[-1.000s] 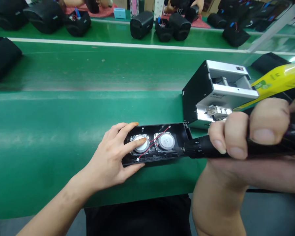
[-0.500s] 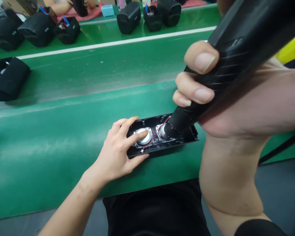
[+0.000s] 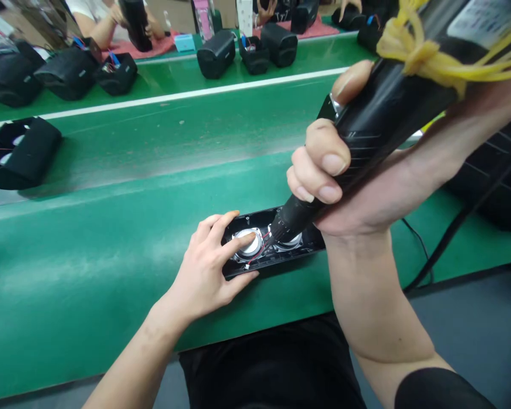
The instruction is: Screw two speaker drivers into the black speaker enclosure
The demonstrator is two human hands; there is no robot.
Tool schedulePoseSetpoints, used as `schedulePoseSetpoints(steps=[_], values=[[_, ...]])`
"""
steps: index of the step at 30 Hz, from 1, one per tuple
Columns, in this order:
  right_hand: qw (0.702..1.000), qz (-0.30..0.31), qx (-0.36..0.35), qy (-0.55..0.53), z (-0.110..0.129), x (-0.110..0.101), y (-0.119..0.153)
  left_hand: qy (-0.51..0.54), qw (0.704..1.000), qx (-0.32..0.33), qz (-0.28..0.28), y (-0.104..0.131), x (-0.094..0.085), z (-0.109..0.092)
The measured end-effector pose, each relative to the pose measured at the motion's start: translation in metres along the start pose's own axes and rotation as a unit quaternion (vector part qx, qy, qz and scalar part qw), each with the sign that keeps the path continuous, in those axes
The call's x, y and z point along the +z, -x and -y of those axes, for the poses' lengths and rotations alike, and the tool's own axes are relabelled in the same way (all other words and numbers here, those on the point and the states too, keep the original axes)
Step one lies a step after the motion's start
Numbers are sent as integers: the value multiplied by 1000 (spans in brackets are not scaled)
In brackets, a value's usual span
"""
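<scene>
A black speaker housing [image 3: 276, 262] lies open side up on the green bench, with two round silver speaker drivers inside. My left hand [image 3: 210, 264] grips the housing's left end, thumb on the near wall, a finger on the far wall and the index fingertip on the left driver [image 3: 241, 250]. My right hand [image 3: 323, 165] is wrapped around a black electric screwdriver [image 3: 366, 125], tilted with its nose down in the housing near the right driver [image 3: 290, 244]. The nose hides the screwdriver's tip. A thin red wire [image 3: 255, 258] with a white plug runs between the drivers.
Beyond a white line [image 3: 153, 101], several black speaker housings [image 3: 216, 54] stand along the far side, some with blue wires. Another open housing [image 3: 34, 150] sits at left. Co-workers' hands [image 3: 111, 25] are at the back. A black cable [image 3: 447, 238] hangs at right.
The screwdriver's nose has moved left, from over the right driver to the gap between the two drivers. My left hand keeps its hold on the housing. The view has tilted up slightly.
</scene>
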State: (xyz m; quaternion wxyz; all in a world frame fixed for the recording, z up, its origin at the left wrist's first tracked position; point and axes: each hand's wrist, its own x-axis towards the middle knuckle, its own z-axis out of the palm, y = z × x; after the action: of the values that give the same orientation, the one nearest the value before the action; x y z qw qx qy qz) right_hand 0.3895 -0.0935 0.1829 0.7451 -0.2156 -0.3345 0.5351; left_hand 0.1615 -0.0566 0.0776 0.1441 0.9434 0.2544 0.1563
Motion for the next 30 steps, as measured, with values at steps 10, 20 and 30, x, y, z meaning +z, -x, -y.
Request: schedulePoseSetpoints(steps=[10,20,30], values=[[993,-41,-67,87,-21,-24,-9,-62,995,51,-53,10,22,22],[980,-9,-148,132,-42,-29,-4,-87,990,56,-100,13,48,43],[982,9,-151,110,-16,-17,7,-20,999,14,-38,11,20,17]])
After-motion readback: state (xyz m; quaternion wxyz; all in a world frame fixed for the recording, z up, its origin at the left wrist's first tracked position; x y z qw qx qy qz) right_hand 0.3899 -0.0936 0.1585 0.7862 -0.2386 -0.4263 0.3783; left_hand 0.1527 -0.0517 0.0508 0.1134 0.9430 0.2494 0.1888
